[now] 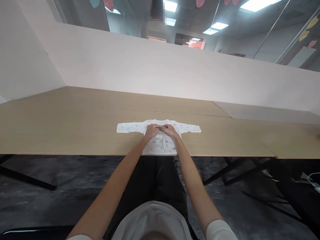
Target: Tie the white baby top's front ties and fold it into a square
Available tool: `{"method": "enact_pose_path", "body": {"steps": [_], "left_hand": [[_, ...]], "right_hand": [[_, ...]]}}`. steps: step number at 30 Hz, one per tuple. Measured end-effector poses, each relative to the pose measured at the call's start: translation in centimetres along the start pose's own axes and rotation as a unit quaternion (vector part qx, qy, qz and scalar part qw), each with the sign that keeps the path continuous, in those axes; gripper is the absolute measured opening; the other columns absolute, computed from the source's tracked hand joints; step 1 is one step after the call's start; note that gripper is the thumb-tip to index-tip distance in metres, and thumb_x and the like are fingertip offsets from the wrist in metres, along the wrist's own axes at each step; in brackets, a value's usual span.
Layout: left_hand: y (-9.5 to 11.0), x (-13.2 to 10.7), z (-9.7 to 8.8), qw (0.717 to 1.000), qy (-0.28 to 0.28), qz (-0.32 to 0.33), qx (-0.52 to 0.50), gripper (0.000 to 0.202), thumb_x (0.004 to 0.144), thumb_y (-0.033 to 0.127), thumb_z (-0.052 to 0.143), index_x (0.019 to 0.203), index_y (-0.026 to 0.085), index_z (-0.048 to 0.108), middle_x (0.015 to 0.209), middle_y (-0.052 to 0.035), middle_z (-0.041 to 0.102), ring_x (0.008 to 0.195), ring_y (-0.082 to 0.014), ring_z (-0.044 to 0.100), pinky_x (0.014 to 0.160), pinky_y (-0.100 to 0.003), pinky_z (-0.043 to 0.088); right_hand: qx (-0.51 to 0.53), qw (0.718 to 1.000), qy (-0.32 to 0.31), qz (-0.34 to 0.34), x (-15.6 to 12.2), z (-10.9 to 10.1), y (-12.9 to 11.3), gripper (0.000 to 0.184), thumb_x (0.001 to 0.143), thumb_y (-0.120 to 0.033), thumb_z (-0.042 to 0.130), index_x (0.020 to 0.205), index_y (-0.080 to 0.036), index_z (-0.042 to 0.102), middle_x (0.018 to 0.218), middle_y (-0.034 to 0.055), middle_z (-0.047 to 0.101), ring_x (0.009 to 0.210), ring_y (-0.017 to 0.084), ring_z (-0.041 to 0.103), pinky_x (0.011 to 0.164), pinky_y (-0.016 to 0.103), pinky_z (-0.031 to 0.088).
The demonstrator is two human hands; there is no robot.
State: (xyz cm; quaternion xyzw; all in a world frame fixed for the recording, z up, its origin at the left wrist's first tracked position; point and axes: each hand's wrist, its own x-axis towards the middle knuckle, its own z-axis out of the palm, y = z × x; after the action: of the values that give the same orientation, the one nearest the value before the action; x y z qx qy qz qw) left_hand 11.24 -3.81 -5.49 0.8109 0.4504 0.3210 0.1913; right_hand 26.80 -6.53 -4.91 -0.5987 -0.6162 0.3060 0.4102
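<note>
A small white shirt [158, 144] with a scattered print lies flat on the table [72, 123], at its near edge, neck toward the far side and hem by the near edge. Its sleeves stretch out left and right. The left hand [153, 129] and right hand [170, 129] meet over the upper middle of the shirt front, fingers bent and fingertips bunched close together at the front opening; I cannot tell exactly what they pinch. Below them, the front edge runs down toward the hem. Bare tabletop spreads to either side. On the far side rises a white wall [150, 70], with a window [240, 36] above it. Nearer, dark trousers [152, 180] show between the forearms, over a dark grey floor [82, 190].
</note>
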Motion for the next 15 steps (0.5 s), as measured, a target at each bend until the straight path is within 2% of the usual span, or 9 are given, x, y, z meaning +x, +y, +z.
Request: {"method": "enact_pose_path", "body": {"steps": [5, 10, 15], "left_hand": [[0.1, -0.2, 0.1, 0.999, -0.001, 0.043, 0.009, 0.020, 0.080, 0.035, 0.063, 0.090, 0.026, 0.078, 0.104, -0.0025, 0.074, 0.103, -0.0239, 0.062, 0.104, -0.040, 0.038], [-0.5, -0.1, 0.4, 0.997, -0.010, 0.081, -0.011, 0.019, 0.081, 0.032, 0.060, 0.083, 0.025, 0.077, 0.094, -0.0012, 0.075, 0.091, -0.0198, 0.065, 0.094, -0.033, 0.044], [-0.9, 0.2, 0.5, 0.996, -0.022, 0.083, 0.002, 0.027, 0.084, 0.035, 0.052, 0.085, 0.022, 0.077, 0.092, -0.0029, 0.075, 0.089, -0.0202, 0.065, 0.089, -0.032, 0.046]], "right_hand": [[0.017, 0.999, 0.040, 0.021, -0.4, -0.3, 0.1, 0.040, 0.062, -0.016, 0.053, 0.098, -0.014, 0.069, 0.068, -0.0021, 0.060, 0.061, 0.011, 0.051, 0.058, 0.021, 0.040], [0.078, 0.996, 0.036, 0.025, -1.1, -0.8, -0.3, 0.050, 0.057, -0.017, 0.049, 0.105, -0.013, 0.066, 0.051, -0.0081, 0.046, 0.046, 0.008, 0.036, 0.047, 0.020, 0.029], [0.132, 0.991, 0.012, 0.016, -1.0, -0.7, 0.2, 0.048, 0.059, -0.021, 0.055, 0.106, -0.014, 0.063, 0.053, -0.0079, 0.050, 0.046, 0.008, 0.039, 0.046, 0.019, 0.031]]}}
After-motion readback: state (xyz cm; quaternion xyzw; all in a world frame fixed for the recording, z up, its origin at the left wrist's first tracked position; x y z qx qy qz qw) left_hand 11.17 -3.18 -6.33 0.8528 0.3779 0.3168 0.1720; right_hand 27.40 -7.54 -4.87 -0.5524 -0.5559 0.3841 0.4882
